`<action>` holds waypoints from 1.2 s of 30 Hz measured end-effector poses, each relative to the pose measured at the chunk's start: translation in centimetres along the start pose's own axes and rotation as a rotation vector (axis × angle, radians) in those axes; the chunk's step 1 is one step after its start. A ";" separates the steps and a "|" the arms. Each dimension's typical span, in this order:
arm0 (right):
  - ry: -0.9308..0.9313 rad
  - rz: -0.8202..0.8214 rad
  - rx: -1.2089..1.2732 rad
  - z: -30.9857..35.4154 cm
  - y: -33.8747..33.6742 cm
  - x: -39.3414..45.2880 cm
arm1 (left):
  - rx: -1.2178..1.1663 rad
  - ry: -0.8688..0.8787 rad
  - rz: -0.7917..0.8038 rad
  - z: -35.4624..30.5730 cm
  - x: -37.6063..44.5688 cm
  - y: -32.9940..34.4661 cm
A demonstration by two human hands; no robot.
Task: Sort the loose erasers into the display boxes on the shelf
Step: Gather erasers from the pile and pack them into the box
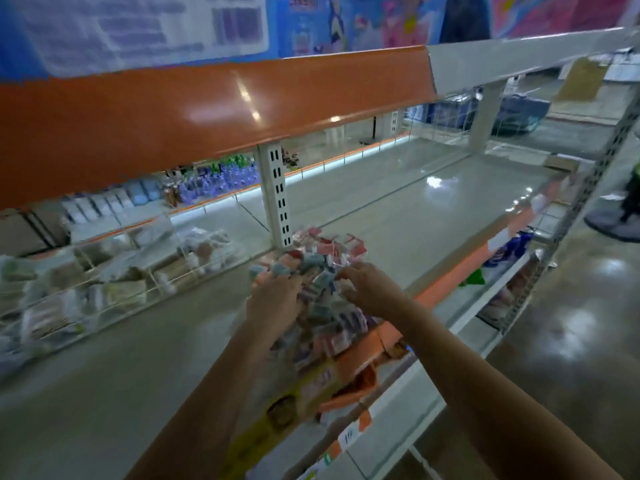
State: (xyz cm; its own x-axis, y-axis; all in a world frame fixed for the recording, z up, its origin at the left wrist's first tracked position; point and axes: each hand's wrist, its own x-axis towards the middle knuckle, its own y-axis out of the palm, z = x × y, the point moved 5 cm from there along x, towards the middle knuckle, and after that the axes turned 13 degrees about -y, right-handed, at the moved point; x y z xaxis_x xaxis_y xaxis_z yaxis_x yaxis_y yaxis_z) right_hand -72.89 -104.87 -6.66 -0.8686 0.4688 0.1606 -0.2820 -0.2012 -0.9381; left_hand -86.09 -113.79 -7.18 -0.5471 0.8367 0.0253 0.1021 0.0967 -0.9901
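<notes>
Both arms are reaching forward over the grey shelf [398, 209], and the hands are sitting together in a heap of loose erasers [322, 306]. The heap is stretching away from the person, its long axis running from the shelf's front edge, below the wrists, back toward the white upright post [277, 199] beyond the fingers. The single erasers are lying every which way; the blur is hiding which way any one is pointing. The left hand [273, 299] is lying on the pile with its fingers curled down into it, and the right hand [363, 285] is doing the same just beside it; I cannot tell whether either is gripping anything. Well off to the left of the left hand, clear display boxes [104, 282] are standing in rows.
</notes>
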 end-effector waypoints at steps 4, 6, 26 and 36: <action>-0.107 0.034 0.000 -1.1 1.0 3.2 | -0.023 -0.109 0.124 0.3 1.9 1.3; -0.159 0.087 -0.026 -1.6 1.7 4.5 | -0.028 -0.124 0.151 0.1 2.3 1.2; -0.584 0.139 0.480 -5.1 0.8 6.2 | -0.067 -0.465 -0.041 -2.6 -0.8 -0.3; -0.517 0.399 0.952 2.3 1.7 4.1 | -0.450 -0.608 -0.375 0.8 -10.6 -2.7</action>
State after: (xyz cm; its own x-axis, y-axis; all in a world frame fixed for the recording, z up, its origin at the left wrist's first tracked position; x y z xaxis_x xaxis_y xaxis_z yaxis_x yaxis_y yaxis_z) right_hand -77.89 -105.26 -6.88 -0.9662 -0.1380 0.2175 0.0480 -0.9261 -0.3742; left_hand -81.20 -123.35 -4.84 -0.9497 0.2829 0.1343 0.0757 0.6236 -0.7781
